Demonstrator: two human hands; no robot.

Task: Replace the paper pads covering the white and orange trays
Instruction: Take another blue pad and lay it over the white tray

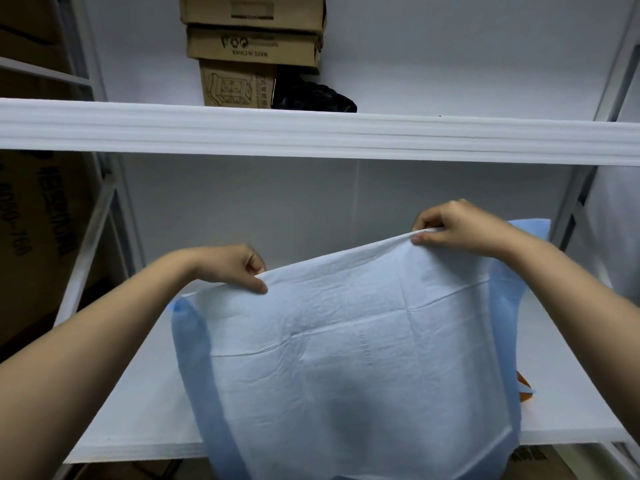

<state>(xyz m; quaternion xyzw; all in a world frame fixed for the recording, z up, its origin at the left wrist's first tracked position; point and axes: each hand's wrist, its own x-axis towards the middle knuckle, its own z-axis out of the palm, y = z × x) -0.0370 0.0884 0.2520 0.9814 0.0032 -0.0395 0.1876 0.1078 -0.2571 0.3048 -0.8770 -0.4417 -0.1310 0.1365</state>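
A large white paper pad (363, 358) with blue side borders hangs spread in front of me over the lower shelf. My left hand (239, 268) pinches its upper left edge. My right hand (450, 226) pinches its upper right edge, held higher and farther back. A small orange corner of a tray (522, 381) shows at the pad's right side; the rest of the tray is hidden behind the pad. No white tray is visible.
The white lower shelf (138, 410) runs under the pad, and the upper shelf's front rail (311, 133) crosses above my hands. Cardboard boxes (252, 46) and a black bag (311, 95) sit on the upper shelf. Large cartons (41, 220) stand at the left.
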